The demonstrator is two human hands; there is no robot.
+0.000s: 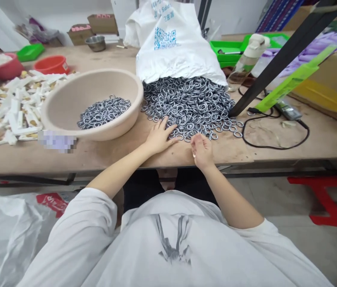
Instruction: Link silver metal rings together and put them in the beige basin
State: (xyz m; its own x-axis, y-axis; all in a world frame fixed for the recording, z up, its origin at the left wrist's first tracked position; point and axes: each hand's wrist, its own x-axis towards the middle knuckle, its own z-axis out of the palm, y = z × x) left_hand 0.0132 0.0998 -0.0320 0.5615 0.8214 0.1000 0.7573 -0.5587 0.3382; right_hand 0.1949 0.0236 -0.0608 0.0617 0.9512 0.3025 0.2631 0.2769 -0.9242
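Observation:
A wide heap of dark grey rings (pixel 186 101) spills from the mouth of a white sack (pixel 183 59) printed with blue characters and a square code. My left hand (pixel 160 137) lies flat at the heap's near left edge, fingers spread and touching rings. Just right of it, my right hand (pixel 202 151) is closed with curled fingers by the front edge of the rings. A tiny pale bit shows under its fingers, too small to name. To the left, a beige basin (pixel 57 99) holds a smaller pile of the same rings (pixel 105 113).
White plastic pieces (pixel 15 107) cover the table's left side, near a red bowl (pixel 51 65). On the right, a slanting black post (pixel 276 63), a bright green strip (pixel 294 81), a black cable (pixel 264 147) and a clear bottle (pixel 241 67) stand or lie. A red stool (pixel 320 199) is below.

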